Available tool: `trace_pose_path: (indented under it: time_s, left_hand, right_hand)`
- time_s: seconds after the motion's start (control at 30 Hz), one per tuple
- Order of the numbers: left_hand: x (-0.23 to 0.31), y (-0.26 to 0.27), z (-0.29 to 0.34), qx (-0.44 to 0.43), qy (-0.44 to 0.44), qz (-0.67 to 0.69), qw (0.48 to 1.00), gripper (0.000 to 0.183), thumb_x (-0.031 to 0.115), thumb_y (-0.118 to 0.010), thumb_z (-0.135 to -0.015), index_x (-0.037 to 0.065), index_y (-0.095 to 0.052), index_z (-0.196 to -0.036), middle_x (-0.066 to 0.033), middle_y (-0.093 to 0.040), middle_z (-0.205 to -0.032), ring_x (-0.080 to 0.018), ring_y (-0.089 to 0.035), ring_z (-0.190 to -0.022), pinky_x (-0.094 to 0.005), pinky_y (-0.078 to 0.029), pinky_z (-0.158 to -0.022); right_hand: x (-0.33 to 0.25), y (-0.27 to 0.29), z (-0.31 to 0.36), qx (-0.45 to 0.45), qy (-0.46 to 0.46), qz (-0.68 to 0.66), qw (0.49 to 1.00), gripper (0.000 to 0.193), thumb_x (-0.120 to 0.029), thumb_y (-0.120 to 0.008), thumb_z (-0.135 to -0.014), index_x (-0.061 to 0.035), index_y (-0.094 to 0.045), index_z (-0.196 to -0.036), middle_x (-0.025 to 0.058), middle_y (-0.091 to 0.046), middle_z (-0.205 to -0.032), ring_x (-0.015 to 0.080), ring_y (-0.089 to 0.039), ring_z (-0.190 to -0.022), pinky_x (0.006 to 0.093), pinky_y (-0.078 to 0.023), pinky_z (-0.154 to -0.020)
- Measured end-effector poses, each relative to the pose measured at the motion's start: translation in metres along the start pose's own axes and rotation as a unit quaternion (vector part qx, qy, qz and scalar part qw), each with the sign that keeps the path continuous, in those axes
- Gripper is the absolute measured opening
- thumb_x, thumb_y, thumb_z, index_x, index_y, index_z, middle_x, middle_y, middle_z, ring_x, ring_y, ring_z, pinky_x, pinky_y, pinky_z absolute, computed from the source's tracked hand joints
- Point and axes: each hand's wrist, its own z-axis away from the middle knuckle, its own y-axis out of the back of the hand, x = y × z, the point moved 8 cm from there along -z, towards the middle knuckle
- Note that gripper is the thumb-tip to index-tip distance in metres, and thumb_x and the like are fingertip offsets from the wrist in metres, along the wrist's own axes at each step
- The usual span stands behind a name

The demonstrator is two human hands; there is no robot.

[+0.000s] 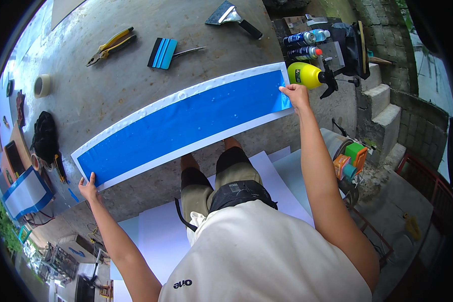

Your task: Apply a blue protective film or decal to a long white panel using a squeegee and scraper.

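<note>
A long blue film strip with a white border (186,121) lies flat along the near edge of a concrete slab (110,85), with wet droplets on it. My left hand (89,189) pinches the strip's left corner at the slab's edge. At the far end, my right hand (294,94) grips the strip's right corner, fingers closed on the blue film. Both arms are stretched wide apart.
On the slab lie yellow-handled pliers (109,46), a blue squeegee (162,53), a scraper (231,17), a tape roll (42,85) and a black cloth (45,136). A yellow spray bottle (307,75) and spray cans (302,45) sit right. White sheets (161,236) lie below.
</note>
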Motion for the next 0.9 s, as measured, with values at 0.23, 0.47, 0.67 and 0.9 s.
trace_pose_path:
  time_s: [0.23, 0.47, 0.67, 0.9]
  left_hand:
    - [0.006, -0.007, 0.007, -0.002, 0.010, -0.005, 1.000, 0.074, 0.013, -0.087, -0.074, 0.000, -0.040, -0.130, -0.0259, -0.065, -0.112, -0.0276, -0.065, -0.100, -0.0384, -0.052, -0.090]
    - [0.003, 0.001, 0.001, 0.002, -0.001, 0.000, 1.000, 0.075, 0.014, -0.088, -0.073, 0.000, -0.041, -0.130, -0.0240, -0.066, -0.109, -0.0272, -0.066, -0.098, -0.0378, -0.053, -0.088]
    - [0.009, -0.006, 0.005, 0.006, 0.016, -0.011, 1.000, 0.074, 0.013, -0.088, -0.073, -0.001, -0.041, -0.129, -0.0240, -0.066, -0.108, -0.0270, -0.067, -0.096, -0.0379, -0.054, -0.087]
    - [0.008, -0.004, 0.011, 0.007, 0.017, 0.030, 0.999, 0.073, 0.007, -0.088, -0.071, -0.002, -0.043, -0.127, -0.0252, -0.066, -0.107, -0.0269, -0.066, -0.094, -0.0387, -0.054, -0.087]
  right_hand:
    - [0.005, 0.007, -0.002, 0.005, -0.006, 0.016, 1.000, 0.026, -0.018, -0.083, -0.076, 0.0036, -0.072, -0.087, 0.0081, -0.071, -0.080, 0.0128, -0.062, -0.070, 0.0295, -0.050, -0.065]
    - [0.005, 0.000, -0.003, -0.012, -0.004, -0.012, 1.000, 0.025, -0.017, -0.083, -0.076, 0.0037, -0.072, -0.087, 0.0078, -0.071, -0.080, 0.0121, -0.063, -0.069, 0.0283, -0.050, -0.064]
    - [0.004, 0.003, 0.000, -0.005, -0.011, -0.010, 1.000, 0.027, -0.016, -0.083, -0.076, 0.0042, -0.073, -0.090, 0.0085, -0.071, -0.081, 0.0126, -0.064, -0.069, 0.0282, -0.051, -0.065]
    - [0.000, 0.005, -0.007, -0.025, 0.038, 0.090, 0.995, 0.036, -0.029, -0.082, -0.077, 0.0030, -0.075, -0.092, 0.0041, -0.070, -0.079, 0.0105, -0.060, -0.069, 0.0273, -0.048, -0.063]
